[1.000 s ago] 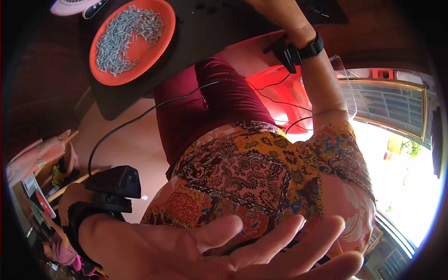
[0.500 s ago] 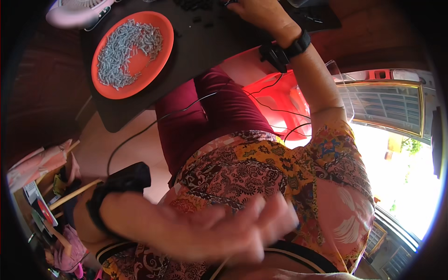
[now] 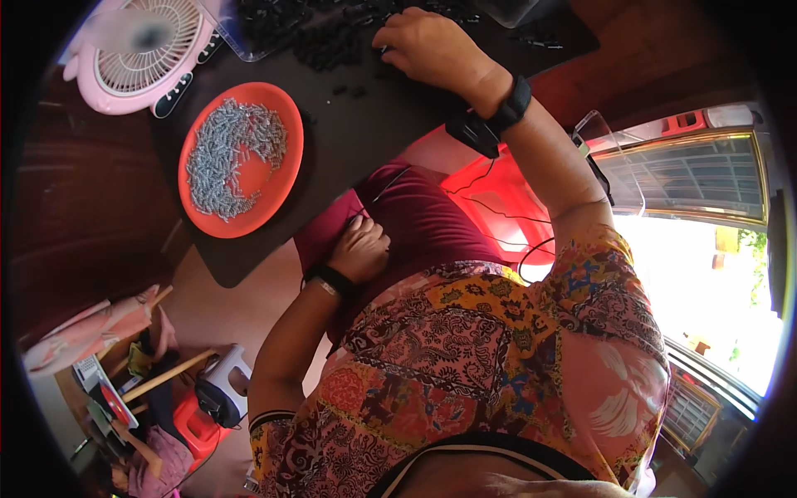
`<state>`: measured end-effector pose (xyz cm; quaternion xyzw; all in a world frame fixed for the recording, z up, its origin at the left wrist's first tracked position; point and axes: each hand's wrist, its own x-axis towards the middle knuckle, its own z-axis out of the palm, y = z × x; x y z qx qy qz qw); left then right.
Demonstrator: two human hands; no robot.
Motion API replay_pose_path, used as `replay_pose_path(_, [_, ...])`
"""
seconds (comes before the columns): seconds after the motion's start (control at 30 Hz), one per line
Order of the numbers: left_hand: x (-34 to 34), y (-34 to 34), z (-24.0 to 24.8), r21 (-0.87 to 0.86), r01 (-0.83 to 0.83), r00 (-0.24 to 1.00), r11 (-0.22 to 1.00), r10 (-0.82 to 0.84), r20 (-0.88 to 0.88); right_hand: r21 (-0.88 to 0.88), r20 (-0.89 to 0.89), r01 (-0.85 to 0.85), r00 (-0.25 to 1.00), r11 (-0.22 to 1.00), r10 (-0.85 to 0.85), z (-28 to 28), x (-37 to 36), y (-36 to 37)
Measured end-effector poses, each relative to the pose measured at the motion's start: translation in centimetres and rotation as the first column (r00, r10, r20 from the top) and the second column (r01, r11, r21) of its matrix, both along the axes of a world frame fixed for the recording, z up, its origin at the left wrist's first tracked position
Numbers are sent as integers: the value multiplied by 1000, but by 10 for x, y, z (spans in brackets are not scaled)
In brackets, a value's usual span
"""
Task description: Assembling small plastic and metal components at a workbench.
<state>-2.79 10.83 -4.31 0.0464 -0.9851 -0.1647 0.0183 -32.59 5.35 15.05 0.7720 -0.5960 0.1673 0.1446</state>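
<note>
My left hand [image 3: 363, 250] lies on my dark red trousers [image 3: 423, 216], its fingers curled in. Whatever it holds, if anything, is hidden; a thin black cable runs up to it. Over the dark tabletop my right hand [image 3: 433, 48] is closed in a pinch. A tiny glint shows at its fingertips, too small to name. Many small black parts [image 3: 328, 46] lie heaped just left of that hand. Nearer, to the left, an orange-red oval plate [image 3: 237, 226] holds a mass of small silvery pieces [image 3: 224, 158] that look like coil springs.
A pink fan [image 3: 137, 54] stands at the far left, beside a clear plastic container [image 3: 249, 33]. Another clear container [image 3: 510, 10] is at the far edge. Under the table's right side is a red plastic stool or bin [image 3: 506, 212]. Black devices on cables are strapped near my wrists.
My left hand has swung from in front of my chest down onto my lap. The view has tilted, bringing more of the fan and black parts in. My right hand stays over the table.
</note>
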Motion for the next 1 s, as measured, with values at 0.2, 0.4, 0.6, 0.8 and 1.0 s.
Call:
replay_pose_path(0.2, [-27,-20,-3,135,43,937,990,-87,337,-93,40,11,999,996,-8,-16,-7,-7])
replay_pose_path(0.4, [-101,-30,-13,112,-383,730,917,226,645,-102,72,-31,997,994,39,-14,-8,-6])
replay_pose_path(0.6, [-71,-29,-86,-219,-86,735,972,211,645,-135,11,-7,1000,991,9,-15,2,-1])
replay_pose_path(0.8, [-86,-32,-75,-193,-65,669,979,186,720,-164,17,-14,1000,986,17,-23,2,1])
replay_pose_path(1.0, [-94,-33,-49,-152,-69,611,986,162,775,-239,396,-69,904,969,162,-19,-14,-6])
